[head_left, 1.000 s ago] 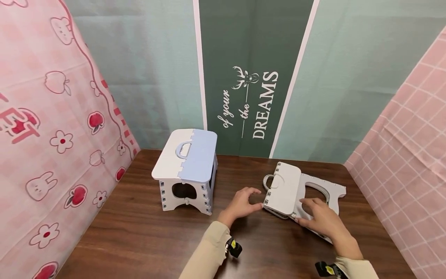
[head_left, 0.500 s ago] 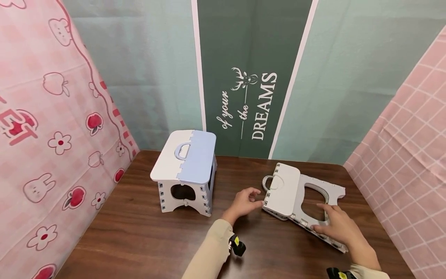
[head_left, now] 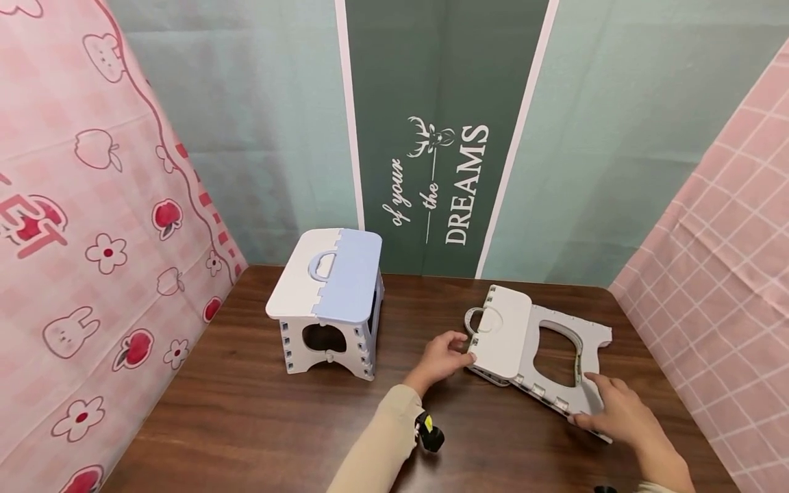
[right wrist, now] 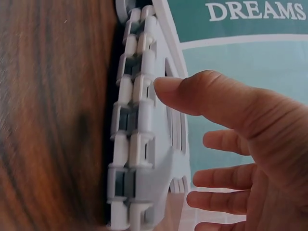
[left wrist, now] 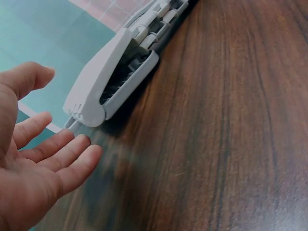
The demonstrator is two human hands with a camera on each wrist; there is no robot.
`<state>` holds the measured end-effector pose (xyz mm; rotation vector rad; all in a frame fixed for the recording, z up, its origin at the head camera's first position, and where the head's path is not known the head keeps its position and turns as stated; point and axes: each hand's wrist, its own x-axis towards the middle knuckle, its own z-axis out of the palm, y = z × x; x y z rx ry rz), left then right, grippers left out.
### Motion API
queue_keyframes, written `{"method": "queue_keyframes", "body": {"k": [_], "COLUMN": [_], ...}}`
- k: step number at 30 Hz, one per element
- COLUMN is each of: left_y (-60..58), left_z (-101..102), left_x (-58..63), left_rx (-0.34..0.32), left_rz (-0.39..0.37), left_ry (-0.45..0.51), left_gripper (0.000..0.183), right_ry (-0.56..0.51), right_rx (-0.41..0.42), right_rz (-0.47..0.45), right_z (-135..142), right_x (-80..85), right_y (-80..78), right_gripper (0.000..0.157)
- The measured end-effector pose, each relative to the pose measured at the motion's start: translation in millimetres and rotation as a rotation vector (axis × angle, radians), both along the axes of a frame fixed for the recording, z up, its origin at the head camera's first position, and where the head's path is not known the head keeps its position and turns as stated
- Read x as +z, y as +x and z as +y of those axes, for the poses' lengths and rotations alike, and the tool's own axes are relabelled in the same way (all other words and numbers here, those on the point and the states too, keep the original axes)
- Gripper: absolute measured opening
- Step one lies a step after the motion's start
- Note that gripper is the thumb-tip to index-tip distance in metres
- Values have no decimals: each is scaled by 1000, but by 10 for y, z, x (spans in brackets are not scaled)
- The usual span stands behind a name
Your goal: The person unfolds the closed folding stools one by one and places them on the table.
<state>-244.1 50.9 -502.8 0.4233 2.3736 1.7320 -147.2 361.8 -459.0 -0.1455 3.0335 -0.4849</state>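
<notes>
A folded plastic step stool (head_left: 502,335), white with a pale grey leg panel, lies flat on the table at the right in the head view. My left hand (head_left: 442,356) is at its near left corner, fingers loosely spread; the left wrist view shows the fingertips just beside the stool's rounded end (left wrist: 86,110). Over the far end of the leg panel, my right hand (head_left: 622,411) is spread with thumb and fingers apart. In the right wrist view its thumb (right wrist: 168,89) overlaps the hinged edge (right wrist: 132,120), while the other fingers stretch past the panel's far side.
An unfolded white and blue step stool (head_left: 327,274) stands upright on the brown wooden table (head_left: 246,424), left of centre. A green printed cloth (head_left: 431,137) hangs behind, with pink cloths at both sides.
My right hand has slid right and toward me along the leg panel, away from the seat part. The left hand has shifted slightly right, closer to the folded stool's corner.
</notes>
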Motion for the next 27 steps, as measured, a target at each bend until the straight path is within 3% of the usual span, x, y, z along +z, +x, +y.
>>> {"method": "queue_keyframes", "body": {"k": [11, 19, 23, 27], "left_y": [-17, -11, -24, -30], "left_z": [101, 174, 199, 215], "left_x": [-127, -223, -231, -235], "left_rx": [-10, 19, 59, 83], "left_rz": [-97, -25, 12, -5], "left_ry": [98, 62, 29, 19], "left_gripper": [65, 47, 43, 44], "right_ry": [-19, -19, -9, 0], "right_rx": [-41, -52, -65, -73], "right_rz": [30, 76, 66, 52], "right_z": [138, 163, 139, 117], "right_x": [-182, -326, -313, -277], "right_y": [76, 79, 54, 45], "right_gripper": [92, 74, 69, 65]}}
